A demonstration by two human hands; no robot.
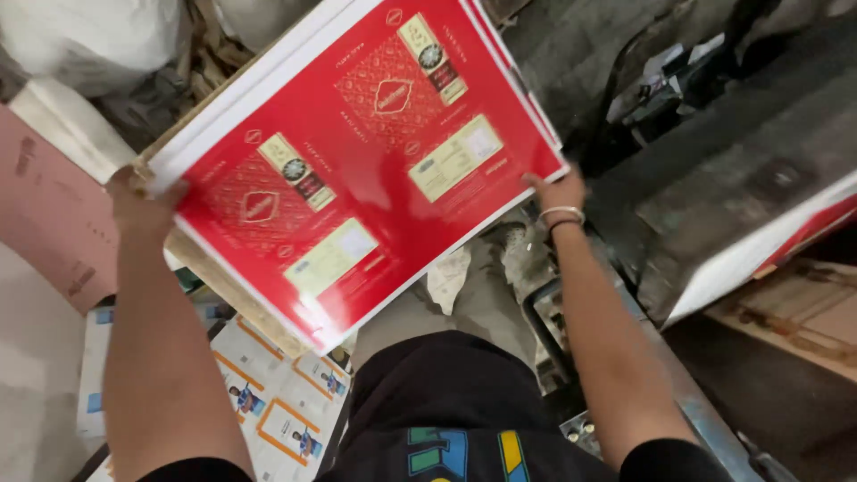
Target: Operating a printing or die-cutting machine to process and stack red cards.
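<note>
Both hands hold a stack of red printed sheets in the air. The left hand grips its left edge with closed fingers, and the right hand grips the right corner. Below the fingers, white printed sheets lie on the floor.

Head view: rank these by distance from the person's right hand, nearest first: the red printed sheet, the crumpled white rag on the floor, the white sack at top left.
1. Red printed sheet: the right hand grips its right-hand corner.
2. Crumpled white rag: on the floor, below and left of that hand.
3. White sack: top left corner, past the left hand.
</note>
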